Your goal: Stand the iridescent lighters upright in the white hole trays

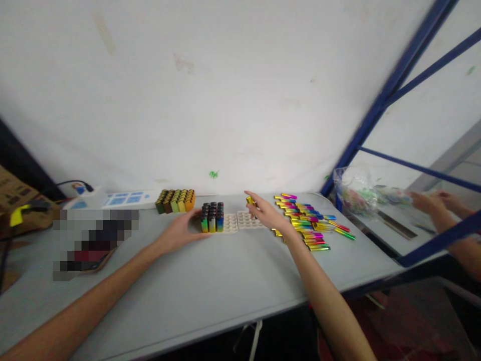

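Observation:
My left hand point(181, 231) is curved around the left end of a white tray point(230, 223), its thumb along the front and its fingers behind. In that end stand several upright lighters point(212, 217) with black tops and green, yellow and blue bodies. The tray's round holes show to their right. Above a second white holed tray point(246, 219), my right hand point(267, 211) pinches a shiny gold lighter point(250, 201); whether it holds more is hidden by the fingers. Loose metallic lighters point(306, 220) in many colours lie in a pile right of that hand.
A block of upright gold, green and orange lighters point(175, 200) stands at the back left. Near it are a white power strip point(126, 199) and a pixelated object point(95, 243). A blue metal frame point(370, 120) rises at right, by a clear plastic bag point(356, 193); another person's hands point(428, 204) are beyond.

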Demonstrator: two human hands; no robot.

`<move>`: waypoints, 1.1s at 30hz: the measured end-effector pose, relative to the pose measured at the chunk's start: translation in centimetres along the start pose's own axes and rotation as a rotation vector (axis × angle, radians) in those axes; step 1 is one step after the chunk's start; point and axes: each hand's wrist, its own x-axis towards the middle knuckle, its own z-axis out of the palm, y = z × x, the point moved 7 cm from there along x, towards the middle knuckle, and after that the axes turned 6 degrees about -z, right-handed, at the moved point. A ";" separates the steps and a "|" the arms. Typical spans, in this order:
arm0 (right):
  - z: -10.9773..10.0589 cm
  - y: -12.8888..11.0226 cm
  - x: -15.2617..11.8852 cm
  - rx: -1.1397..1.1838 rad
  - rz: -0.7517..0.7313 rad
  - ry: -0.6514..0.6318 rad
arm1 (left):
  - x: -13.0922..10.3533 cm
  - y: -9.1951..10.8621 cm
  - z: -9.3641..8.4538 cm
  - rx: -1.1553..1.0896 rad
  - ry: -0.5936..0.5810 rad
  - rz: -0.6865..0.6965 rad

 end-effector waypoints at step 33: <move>6.0 -1.0 -0.5 -0.001 -0.073 0.009 | -1.3 1.4 0.3 0.042 -0.092 0.083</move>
